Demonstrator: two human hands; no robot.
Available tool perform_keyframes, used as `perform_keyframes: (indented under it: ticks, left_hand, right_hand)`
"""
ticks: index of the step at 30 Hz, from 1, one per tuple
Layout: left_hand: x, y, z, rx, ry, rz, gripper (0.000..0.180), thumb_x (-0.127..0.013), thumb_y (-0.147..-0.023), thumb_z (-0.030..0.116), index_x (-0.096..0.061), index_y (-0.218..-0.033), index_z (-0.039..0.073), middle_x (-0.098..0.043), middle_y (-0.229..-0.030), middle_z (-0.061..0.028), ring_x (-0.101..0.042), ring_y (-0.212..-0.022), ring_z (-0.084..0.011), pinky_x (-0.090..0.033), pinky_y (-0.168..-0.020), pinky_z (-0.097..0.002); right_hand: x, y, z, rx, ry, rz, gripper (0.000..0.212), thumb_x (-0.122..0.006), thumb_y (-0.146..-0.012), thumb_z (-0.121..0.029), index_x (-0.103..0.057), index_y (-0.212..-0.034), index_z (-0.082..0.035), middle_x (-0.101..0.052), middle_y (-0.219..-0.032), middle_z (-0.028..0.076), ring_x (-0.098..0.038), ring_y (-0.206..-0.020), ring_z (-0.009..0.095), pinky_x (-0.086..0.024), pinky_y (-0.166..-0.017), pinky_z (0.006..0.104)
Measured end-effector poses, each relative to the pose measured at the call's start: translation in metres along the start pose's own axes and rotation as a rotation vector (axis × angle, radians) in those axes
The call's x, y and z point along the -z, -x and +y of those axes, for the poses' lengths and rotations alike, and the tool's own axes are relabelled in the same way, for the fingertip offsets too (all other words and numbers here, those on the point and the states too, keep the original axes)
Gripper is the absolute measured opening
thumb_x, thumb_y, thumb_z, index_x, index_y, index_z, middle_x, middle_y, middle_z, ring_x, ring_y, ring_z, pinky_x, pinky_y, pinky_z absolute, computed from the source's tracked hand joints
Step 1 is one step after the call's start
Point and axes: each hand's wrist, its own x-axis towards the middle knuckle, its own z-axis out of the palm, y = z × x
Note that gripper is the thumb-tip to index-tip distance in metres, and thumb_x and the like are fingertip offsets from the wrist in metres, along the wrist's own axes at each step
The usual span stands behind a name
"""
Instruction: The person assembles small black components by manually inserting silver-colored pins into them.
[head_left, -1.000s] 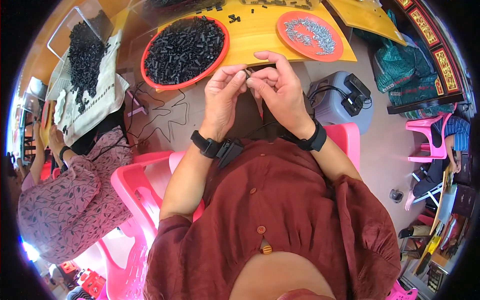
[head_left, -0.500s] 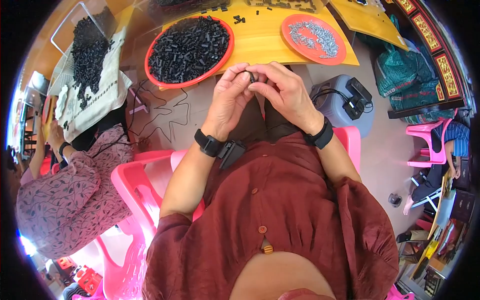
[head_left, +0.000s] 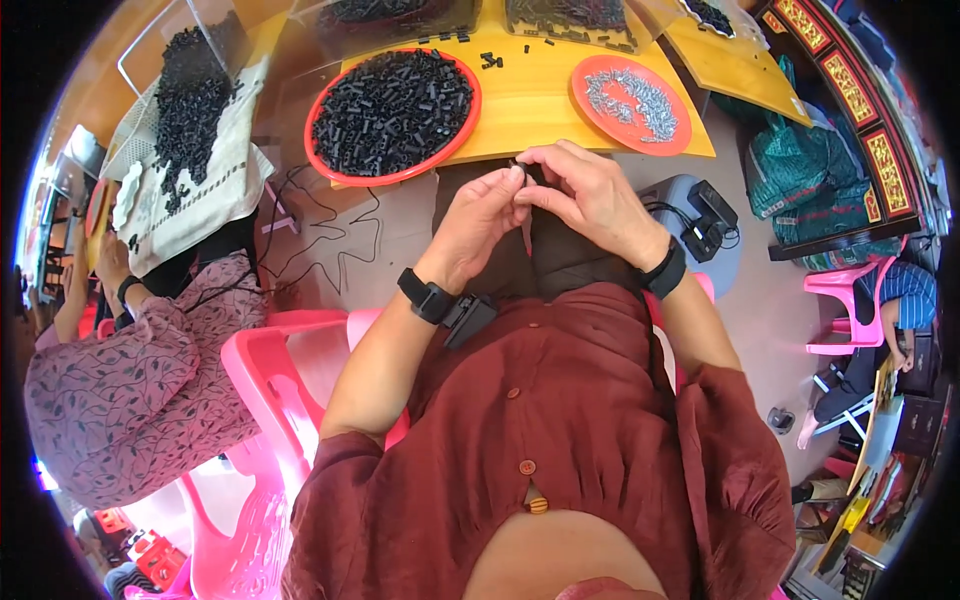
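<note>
My left hand [head_left: 474, 222] and my right hand [head_left: 594, 203] meet above my lap, just off the table's near edge. Their thumbs and fingertips pinch a small black plastic piece [head_left: 524, 173] between them, mostly hidden by the fingers. To the left of the hands, a red-rimmed round tray [head_left: 477, 112] is heaped with short black tube-like plastic parts [head_left: 392, 112]. On the right stands an orange-red plate [head_left: 668, 146] with small silvery metal pieces [head_left: 655, 110] scattered on it.
Both trays rest on a yellow table [head_left: 530, 85], with a few loose black parts [head_left: 491, 61] behind. A clear bin [head_left: 570, 35] stands farther back. A co-worker in a patterned top [head_left: 140, 380] sits left, beside a cloth-covered surface with more black parts [head_left: 190, 120]. Pink chairs [head_left: 290, 375] are close by.
The hands sit slightly lower and farther right in the picture, still pinching the small black piece. The table and trays also appear a little lower as the view shifts.
</note>
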Motion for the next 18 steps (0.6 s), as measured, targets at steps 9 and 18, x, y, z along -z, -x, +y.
perform_keyframes:
  ticks: [9,18]
  left_hand:
    - [-0.002,0.002,-0.002,0.052,-0.125,0.011,0.022,-0.054,-0.091,0.029,-0.06,-0.081,0.01,-0.054,-0.072,0.0055,-0.045,-0.064,-0.0029,-0.039,-0.063,-0.0182]
    - [-0.005,0.003,0.003,0.08,-0.052,-0.025,0.025,-0.052,-0.092,0.032,-0.06,-0.084,0.009,-0.055,-0.07,0.0043,-0.047,-0.062,-0.004,-0.04,-0.06,-0.0186]
  right_hand:
    - [0.031,-0.04,-0.009,0.239,0.503,-0.569,0.038,-0.056,-0.079,-0.04,-0.056,-0.074,-0.002,-0.057,-0.062,0.018,-0.056,-0.058,0.037,-0.045,-0.055,0.0417]
    - [0.029,-0.052,-0.003,0.288,0.296,-0.6,0.039,-0.057,-0.074,-0.038,-0.055,-0.062,-0.001,-0.054,-0.053,0.014,-0.055,-0.051,0.034,-0.043,-0.048,0.0405]
